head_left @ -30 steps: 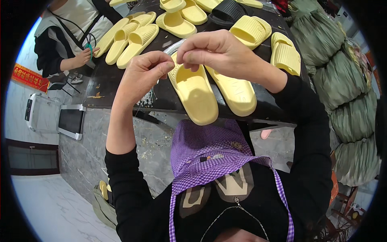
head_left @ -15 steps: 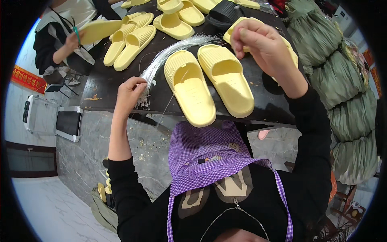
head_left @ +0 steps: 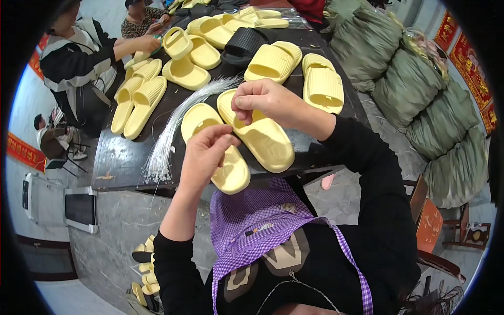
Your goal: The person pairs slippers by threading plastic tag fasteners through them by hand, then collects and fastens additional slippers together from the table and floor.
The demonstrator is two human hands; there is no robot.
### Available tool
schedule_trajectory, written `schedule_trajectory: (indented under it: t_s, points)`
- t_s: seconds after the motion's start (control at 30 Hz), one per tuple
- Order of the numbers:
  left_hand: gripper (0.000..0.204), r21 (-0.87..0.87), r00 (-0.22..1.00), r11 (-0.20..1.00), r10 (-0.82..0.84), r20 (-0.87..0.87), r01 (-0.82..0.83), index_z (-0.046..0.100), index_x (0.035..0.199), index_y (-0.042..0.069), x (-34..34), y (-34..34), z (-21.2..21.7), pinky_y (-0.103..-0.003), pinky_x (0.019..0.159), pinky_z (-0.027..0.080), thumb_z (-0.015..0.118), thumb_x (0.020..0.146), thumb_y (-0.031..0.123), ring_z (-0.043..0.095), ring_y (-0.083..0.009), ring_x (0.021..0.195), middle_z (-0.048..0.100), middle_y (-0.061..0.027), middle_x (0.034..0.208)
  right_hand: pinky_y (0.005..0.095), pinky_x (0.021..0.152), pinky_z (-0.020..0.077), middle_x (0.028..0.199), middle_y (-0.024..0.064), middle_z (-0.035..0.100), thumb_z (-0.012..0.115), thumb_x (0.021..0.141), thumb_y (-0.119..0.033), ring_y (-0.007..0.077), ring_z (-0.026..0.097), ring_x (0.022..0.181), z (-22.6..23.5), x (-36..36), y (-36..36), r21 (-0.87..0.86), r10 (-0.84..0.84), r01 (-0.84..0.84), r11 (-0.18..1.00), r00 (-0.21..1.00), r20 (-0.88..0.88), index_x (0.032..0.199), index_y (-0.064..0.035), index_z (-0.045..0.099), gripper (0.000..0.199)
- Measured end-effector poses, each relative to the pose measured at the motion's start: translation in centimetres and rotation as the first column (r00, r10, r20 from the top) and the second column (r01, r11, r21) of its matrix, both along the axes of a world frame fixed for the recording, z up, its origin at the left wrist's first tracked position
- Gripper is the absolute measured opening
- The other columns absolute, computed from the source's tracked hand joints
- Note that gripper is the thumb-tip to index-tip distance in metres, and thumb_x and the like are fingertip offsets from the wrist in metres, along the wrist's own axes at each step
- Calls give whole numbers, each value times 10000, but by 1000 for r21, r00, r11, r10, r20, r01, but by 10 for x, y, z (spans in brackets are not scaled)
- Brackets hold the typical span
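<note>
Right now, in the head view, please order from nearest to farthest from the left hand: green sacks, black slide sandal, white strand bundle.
1. White strand bundle, on the table, left of the left hand.
2. Black slide sandal, farther back on the table.
3. Green sacks, beyond the table's right side.

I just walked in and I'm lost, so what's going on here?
A person in a purple checked apron is at a dark table, the left hand and right hand held near each other over a pair of yellow slippers. Whether they grip anything, I can't tell. A bundle of white strands lies left of the pair, with more yellow slippers farther back.
</note>
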State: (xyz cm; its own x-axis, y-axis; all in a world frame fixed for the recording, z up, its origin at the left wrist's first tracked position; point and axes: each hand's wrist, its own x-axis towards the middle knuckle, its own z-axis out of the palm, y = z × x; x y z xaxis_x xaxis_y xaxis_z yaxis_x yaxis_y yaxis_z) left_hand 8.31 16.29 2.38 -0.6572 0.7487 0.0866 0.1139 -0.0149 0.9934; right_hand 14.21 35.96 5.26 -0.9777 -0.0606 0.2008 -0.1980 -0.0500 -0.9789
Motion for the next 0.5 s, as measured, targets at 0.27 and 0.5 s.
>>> schedule_trajectory:
  t_s: [0.27,0.5]
  points:
    - [202,-1,993,998,-58,98,59,581,1005,-37,7,12,-1,-152,437,345,546,872,111,425,-24,475,613,-52,700,242,643,468,755,56,593,550,859,-140,121,564,673,2,13,9,24,-44,44,999,999,29,856,18,584,162]
    - [170,-12,983,996,-89,163,92,566,971,-40,16,12,2,-157,438,367,529,886,102,457,-41,477,609,-74,712,233,641,470,757,53,602,549,860,-148,110,569,674,4,10,6,80,-34,31,996,999,39,877,27,599,183]
